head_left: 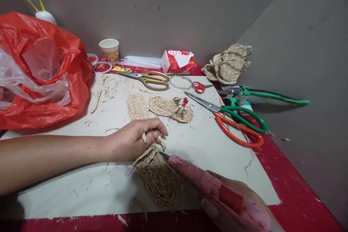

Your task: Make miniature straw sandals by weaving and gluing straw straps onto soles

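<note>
A small woven straw slipper (163, 181) lies on the white board, its toe strap toward the left. My left hand (138, 137) is closed at the strap end, with a short bit of straw cord (162, 142) sticking out from its fingers. From the lower right my right hand (231, 195) grips a pink hot glue gun (203, 181), whose dark nozzle touches or nearly touches the slipper's strap edge. Behind my left hand lie a flat woven sole (137, 105) and a second straw slipper (171, 108) decorated with red and white beads.
Large red-and-green scissors (233, 116), gold-handled scissors (149, 79), small red scissors (199, 87) and green pruners (274, 96) lie around the board's back and right. A red plastic bag (78, 69) fills the left. A paper cup (109, 50) and tissue pack (178, 63) stand by the wall.
</note>
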`<control>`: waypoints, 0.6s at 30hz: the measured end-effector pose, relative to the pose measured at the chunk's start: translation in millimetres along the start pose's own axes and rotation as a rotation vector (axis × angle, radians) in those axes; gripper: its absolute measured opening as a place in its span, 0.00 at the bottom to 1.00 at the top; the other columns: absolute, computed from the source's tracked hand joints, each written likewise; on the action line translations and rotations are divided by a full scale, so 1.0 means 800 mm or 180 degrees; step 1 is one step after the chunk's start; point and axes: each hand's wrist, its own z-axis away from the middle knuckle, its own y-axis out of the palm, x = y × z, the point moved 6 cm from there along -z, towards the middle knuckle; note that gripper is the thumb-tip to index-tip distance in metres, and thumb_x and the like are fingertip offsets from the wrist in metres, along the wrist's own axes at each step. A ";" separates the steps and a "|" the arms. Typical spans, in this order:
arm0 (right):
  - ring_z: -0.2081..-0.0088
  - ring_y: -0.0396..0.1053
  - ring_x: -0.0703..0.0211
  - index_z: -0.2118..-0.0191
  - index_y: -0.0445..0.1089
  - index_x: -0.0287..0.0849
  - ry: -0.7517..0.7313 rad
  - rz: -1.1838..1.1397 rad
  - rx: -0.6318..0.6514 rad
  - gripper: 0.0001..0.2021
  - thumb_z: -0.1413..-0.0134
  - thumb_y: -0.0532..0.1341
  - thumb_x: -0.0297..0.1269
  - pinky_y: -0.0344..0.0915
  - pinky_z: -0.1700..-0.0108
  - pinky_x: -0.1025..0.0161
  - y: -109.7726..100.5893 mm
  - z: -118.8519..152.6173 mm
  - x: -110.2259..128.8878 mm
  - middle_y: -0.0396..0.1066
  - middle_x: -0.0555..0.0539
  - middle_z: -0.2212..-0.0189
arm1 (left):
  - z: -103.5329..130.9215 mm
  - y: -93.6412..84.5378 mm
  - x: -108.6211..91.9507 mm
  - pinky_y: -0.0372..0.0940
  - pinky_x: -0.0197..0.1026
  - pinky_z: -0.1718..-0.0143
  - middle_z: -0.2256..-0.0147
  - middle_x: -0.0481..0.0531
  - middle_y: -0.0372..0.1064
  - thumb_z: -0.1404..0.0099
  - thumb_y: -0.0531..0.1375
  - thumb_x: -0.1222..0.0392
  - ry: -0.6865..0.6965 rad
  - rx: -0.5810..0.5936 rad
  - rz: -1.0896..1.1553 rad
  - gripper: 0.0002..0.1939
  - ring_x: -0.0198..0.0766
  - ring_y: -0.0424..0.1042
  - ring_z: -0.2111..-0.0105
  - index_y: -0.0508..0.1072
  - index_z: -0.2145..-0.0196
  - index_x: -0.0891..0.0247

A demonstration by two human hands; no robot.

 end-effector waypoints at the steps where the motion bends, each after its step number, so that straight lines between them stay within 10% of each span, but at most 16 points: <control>1: 0.64 0.78 0.49 0.47 0.71 0.51 -0.0020 0.0037 -0.0014 0.21 0.45 0.54 0.41 0.74 0.62 0.65 0.000 -0.001 -0.001 0.79 0.48 0.69 | 0.000 0.000 0.000 0.62 0.33 0.68 0.72 0.46 0.65 0.32 0.48 0.65 0.0012 0.0002 -0.0012 0.10 0.31 0.65 0.72 0.69 0.60 0.64; 18: 0.75 0.75 0.57 0.48 0.72 0.52 -0.0232 0.0495 0.0109 0.20 0.47 0.56 0.40 0.71 0.73 0.69 0.005 -0.006 -0.013 0.75 0.51 0.76 | 0.000 0.000 -0.001 0.62 0.35 0.64 0.69 0.48 0.68 0.32 0.49 0.65 -0.0001 -0.0039 0.0005 0.10 0.32 0.66 0.69 0.69 0.59 0.64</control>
